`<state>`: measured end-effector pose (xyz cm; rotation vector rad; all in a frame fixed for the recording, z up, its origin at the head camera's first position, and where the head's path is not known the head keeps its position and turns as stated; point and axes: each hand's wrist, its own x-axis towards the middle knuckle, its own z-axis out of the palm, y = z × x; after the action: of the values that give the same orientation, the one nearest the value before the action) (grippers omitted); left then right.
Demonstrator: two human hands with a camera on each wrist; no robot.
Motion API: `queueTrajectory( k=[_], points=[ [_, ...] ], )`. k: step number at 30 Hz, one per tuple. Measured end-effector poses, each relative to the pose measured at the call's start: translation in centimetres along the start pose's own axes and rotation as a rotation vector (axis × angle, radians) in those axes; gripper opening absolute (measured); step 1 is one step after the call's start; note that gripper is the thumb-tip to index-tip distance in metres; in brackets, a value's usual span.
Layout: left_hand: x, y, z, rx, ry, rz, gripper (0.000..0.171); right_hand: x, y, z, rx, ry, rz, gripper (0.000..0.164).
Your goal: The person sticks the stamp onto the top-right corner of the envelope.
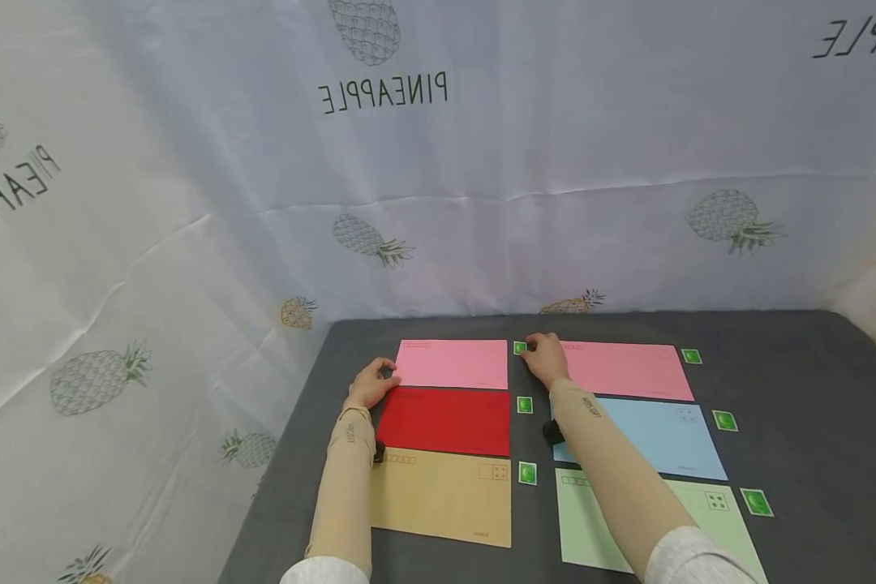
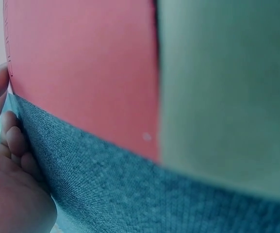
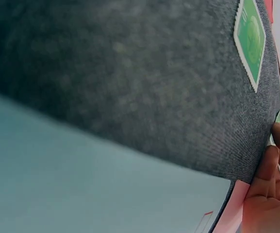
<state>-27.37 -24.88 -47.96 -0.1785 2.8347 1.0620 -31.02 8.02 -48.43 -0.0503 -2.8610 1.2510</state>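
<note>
In the head view my left hand (image 1: pixel 370 384) rests at the left edge of the upper-left pink envelope (image 1: pixel 453 363), its fingertips touching that edge near the red envelope (image 1: pixel 445 422). In the left wrist view the fingers of this hand (image 2: pixel 11 165) lie at the red envelope's corner (image 2: pixel 81 63). My right hand (image 1: pixel 547 358) reaches between the two pink envelopes. Its thumb and forefinger pinch the edge of a small green postage stamp (image 1: pixel 520 348); the right wrist view shows these fingers (image 3: pixel 271 167) close together, mostly covering the stamp.
Below lie a tan envelope (image 1: pixel 438 496), and at the right a second pink envelope (image 1: pixel 628 371), a blue envelope (image 1: pixel 650 434) and a green envelope (image 1: pixel 701 507). Several green stamps (image 1: pixel 525 405) lie beside the envelopes on the dark grey table (image 1: pixel 796 389). A pineapple-print curtain (image 1: pixel 482 243) hangs behind.
</note>
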Motion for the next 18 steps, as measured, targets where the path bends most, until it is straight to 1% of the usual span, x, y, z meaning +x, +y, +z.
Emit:
queueTrajectory(
  k=[3,8,15,18],
  points=[
    [0.06,0.13,0.01,-0.002,-0.003,0.006,0.029,0.01,0.03,-0.06,-0.028,0.003,-0.001,0.039],
    [0.05,0.15,-0.06,-0.004,0.002,0.005,0.028,-0.01,-0.15,-0.06,-0.031,0.002,-0.004,0.04],
    [0.2,-0.25,0.12,-0.002,0.007,0.012,0.029,0.01,-0.06,0.17,-0.039,-0.004,-0.003,0.037],
    [0.07,-0.32,0.28,-0.007,0.012,0.013,0.028,0.01,0.03,0.02,-0.046,0.012,-0.014,0.032]
  ],
)
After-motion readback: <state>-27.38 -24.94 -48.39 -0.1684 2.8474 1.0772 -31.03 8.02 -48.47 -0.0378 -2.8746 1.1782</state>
